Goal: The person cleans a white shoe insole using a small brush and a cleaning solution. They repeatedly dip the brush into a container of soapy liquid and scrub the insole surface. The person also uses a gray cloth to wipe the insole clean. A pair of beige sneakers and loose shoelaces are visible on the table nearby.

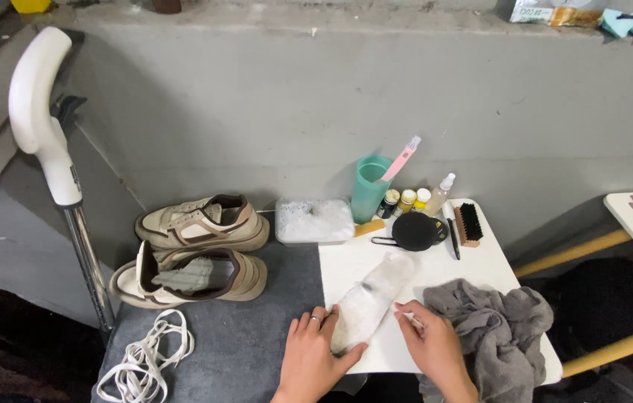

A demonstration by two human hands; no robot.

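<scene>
Two hands at work on a pale shoe insole at the near edge of a small white table.

The left hand (315,352) lies flat, fingers spread, pressing the near end of the whitish, soapy-looking insole (367,302), which runs diagonally away across the white tabletop (480,257). The right hand (430,339) sits just right of it, fingers curled around a thin white object I cannot make out. A crumpled grey cloth (495,328) lies right beside that hand. Farther back sit a black round lidded tin (415,230), a wooden brush with black bristles (469,222), a teal plastic cup (370,186) and a clear tub of foamy water (314,220). To the left, a pair of beige-and-brown sneakers (197,250) rests on a grey mat (257,336), white laces (145,362) nearby.
</scene>
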